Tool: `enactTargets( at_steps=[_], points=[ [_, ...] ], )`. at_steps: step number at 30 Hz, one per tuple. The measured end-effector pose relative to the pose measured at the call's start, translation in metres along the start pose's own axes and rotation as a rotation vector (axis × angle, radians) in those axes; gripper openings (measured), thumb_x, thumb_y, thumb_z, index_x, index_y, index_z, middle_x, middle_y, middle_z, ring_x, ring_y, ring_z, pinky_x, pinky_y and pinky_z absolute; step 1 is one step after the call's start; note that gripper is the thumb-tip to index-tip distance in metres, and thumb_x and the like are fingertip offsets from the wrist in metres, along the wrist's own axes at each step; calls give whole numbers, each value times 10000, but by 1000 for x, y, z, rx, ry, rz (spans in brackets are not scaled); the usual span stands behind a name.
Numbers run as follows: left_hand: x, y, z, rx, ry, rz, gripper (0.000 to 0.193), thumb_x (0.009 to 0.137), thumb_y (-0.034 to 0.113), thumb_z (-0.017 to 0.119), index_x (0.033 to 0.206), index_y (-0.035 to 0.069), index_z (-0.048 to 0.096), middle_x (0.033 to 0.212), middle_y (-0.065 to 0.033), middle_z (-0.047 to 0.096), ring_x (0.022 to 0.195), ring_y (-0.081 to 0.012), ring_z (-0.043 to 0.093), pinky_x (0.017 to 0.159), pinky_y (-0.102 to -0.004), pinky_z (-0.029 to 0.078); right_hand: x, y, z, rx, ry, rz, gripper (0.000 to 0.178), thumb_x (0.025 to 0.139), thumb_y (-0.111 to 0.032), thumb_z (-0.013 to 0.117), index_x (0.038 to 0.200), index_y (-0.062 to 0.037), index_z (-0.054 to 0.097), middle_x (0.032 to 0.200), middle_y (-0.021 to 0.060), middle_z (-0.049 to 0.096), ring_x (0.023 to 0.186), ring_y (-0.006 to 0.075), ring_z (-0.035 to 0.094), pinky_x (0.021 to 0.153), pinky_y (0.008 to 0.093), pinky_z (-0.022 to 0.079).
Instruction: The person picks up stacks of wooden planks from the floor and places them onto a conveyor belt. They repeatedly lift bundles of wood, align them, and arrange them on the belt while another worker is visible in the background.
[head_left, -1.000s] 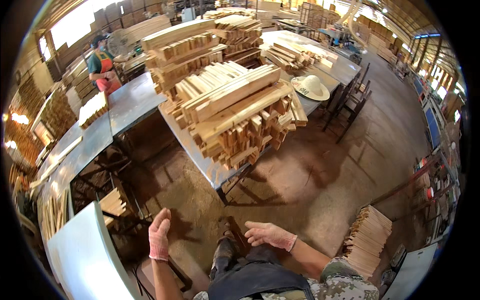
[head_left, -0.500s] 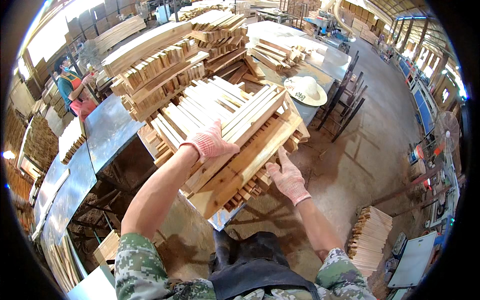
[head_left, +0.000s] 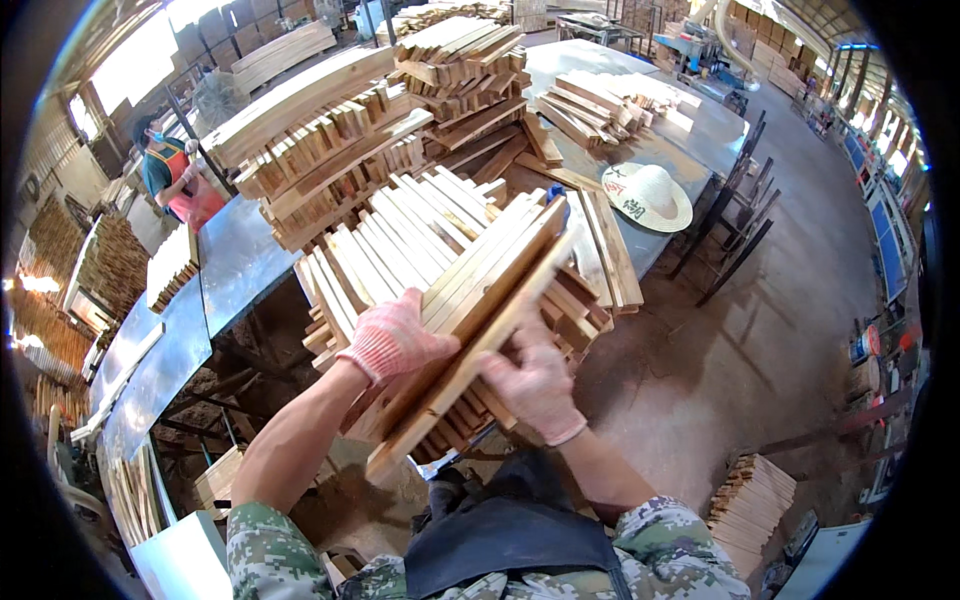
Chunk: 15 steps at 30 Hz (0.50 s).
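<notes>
Pale wooden strips (head_left: 385, 250) lie side by side on top of a stack in front of me. My left hand (head_left: 395, 335), in a knitted glove, rests on the strips at their near end, fingers laid over them and thumb spread to the right. Along the stack's right side, a long wooden board (head_left: 440, 400) stands tilted up on edge. My right hand (head_left: 537, 380), also gloved and slightly blurred, grips that board near its middle; some fingers are hard to make out. More short wood pieces (head_left: 470, 410) show beneath the board.
Tall piles of cut wood (head_left: 330, 150) rise behind the strips. A straw hat (head_left: 648, 196) lies on the metal table to the right, near a dark metal rack (head_left: 735, 220). A person in a red apron (head_left: 190, 190) stands at far left. A wood stack (head_left: 750, 510) sits on the floor, lower right.
The board has gone from lying flat to tilted on edge against the strips. My right hand has moved left and up along with it. My left hand stays on the strips.
</notes>
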<state>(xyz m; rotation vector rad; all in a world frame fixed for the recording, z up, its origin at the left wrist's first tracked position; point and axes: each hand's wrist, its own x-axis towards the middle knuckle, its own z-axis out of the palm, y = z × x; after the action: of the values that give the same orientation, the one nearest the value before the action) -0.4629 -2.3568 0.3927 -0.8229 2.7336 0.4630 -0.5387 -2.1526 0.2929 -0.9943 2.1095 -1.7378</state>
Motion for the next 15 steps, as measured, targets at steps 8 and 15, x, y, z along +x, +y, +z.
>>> enactTargets(
  at_steps=[8,15],
  points=[
    [0,-5,7,-229,193,-138,857,811,606,826,1261,-95,627,1060,-269,769,1001,-363,773,900,-433,607,57,-4,5,-303,-27,-444,940,1055,-531,574,1684,47,180,998,279,712,747,348,756,620,428,610],
    [-1,13,-5,-418,386,-226,577,1002,445,711,1254,-66,622,1205,-287,679,1079,-410,701,923,-445,573,141,-50,-18,-302,-379,-349,806,1062,-425,535,1678,8,249,1071,317,722,973,415,751,896,472,583]
  ],
)
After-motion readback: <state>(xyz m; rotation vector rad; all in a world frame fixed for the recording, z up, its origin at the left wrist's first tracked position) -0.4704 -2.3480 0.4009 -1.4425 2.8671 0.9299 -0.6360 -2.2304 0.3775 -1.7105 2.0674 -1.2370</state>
